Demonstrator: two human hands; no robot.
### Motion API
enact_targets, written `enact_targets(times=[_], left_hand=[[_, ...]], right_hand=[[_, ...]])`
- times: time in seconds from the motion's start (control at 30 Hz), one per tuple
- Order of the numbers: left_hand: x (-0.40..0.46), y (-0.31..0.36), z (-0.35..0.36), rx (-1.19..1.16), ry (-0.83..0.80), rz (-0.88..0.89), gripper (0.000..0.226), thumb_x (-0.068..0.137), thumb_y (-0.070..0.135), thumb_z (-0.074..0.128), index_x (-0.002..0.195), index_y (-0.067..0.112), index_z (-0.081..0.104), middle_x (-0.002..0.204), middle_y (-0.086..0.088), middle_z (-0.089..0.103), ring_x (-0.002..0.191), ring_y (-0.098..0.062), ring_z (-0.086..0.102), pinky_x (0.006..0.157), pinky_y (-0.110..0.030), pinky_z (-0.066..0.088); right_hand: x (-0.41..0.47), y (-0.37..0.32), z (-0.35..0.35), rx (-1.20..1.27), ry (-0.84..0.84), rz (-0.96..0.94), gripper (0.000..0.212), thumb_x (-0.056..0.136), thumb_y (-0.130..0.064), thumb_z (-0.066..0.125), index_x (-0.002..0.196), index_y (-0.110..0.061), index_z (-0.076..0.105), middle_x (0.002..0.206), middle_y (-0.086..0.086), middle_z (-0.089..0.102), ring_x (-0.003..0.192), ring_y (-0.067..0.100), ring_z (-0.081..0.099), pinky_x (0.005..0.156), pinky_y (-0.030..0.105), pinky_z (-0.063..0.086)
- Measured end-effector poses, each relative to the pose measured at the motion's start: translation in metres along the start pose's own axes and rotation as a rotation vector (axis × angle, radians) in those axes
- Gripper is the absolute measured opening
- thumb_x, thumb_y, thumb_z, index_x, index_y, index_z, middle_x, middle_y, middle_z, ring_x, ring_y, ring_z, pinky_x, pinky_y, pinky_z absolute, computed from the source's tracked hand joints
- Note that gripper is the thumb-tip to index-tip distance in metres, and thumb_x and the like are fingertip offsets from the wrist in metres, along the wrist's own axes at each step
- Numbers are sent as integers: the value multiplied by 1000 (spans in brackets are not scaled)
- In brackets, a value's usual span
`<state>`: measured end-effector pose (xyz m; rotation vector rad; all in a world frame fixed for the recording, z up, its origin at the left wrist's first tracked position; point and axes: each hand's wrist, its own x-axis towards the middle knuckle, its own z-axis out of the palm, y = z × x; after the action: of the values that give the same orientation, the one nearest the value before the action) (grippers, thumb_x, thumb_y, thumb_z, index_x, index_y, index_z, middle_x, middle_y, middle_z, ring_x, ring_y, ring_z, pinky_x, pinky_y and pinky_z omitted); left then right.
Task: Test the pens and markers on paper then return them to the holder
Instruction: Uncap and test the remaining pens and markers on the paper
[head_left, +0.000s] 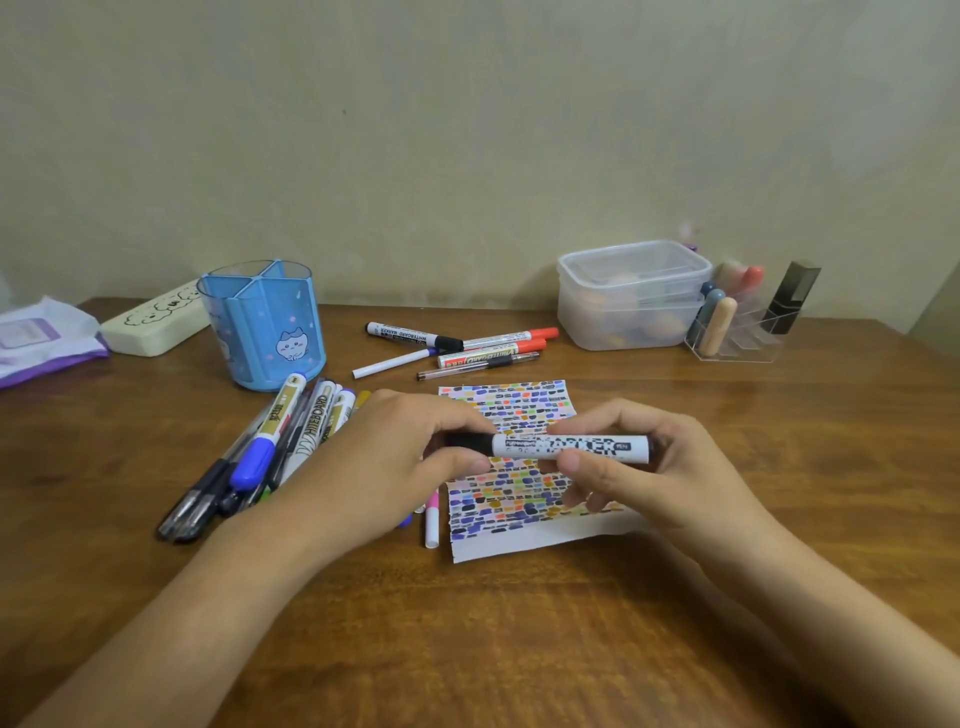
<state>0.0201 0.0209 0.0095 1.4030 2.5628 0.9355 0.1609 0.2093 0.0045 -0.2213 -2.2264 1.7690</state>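
The marker (569, 449) looks light, stiff and smooth-sided, so a firm pinch on the barrel and a second on the cap seems the sensible hold for pulling it open. It is a fat white-barrelled permanent marker with bold black lettering and a black cap at its left end, held level just above the paper (511, 470), which is crowded with small coloured test dashes. The left hand (410, 457) is clamped on the cap end, the right hand (639, 467) closed round the barrel. The blue holder (262, 325) stands far left, empty.
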Motion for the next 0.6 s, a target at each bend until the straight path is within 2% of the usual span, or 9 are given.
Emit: enact_targets(times=[0.07, 0.2, 0.33, 0.47, 0.6], left_hand=[[0, 1, -1, 16, -25, -3, 22, 89, 32, 69, 111, 36, 72, 94, 24, 68, 95, 5, 56, 80, -22, 48], [0, 1, 0, 2, 7, 0, 19, 88, 27, 72, 106, 32, 75, 90, 20, 70, 92, 4, 59, 77, -24, 50], [-1, 0, 4, -19, 25, -23, 17, 87, 26, 73, 102, 34, 75, 88, 22, 69, 94, -4, 58, 84, -38, 50], [-2, 5, 8, -36, 71, 6, 12, 87, 20, 74, 94, 30, 76, 81, 15, 70, 84, -2, 59, 75, -36, 51], [-1, 5, 0, 1, 88, 48, 20, 84, 30, 75, 103, 38, 74, 88, 22, 69, 89, 2, 59, 77, -30, 51]], right_hand=[[0, 3, 1, -15, -8, -6, 17, 76, -27, 80, 92, -21, 77, 89, 6, 78, 72, 19, 72, 63, 24, 54], [0, 5, 2, -43, -2, -33, 17, 76, -28, 80, 92, -22, 77, 88, 6, 78, 71, 16, 72, 64, 24, 53], [1, 7, 3, -42, 11, -49, 16, 77, -31, 79, 91, -24, 76, 88, 7, 79, 72, 17, 73, 65, 26, 53], [0, 8, 3, 4, 33, -42, 22, 78, -33, 75, 86, -13, 74, 80, 10, 78, 70, 20, 73, 65, 30, 53], [3, 6, 6, 52, 7, -2, 28, 75, -40, 74, 87, -14, 70, 78, 10, 77, 69, 18, 72, 62, 26, 50]])
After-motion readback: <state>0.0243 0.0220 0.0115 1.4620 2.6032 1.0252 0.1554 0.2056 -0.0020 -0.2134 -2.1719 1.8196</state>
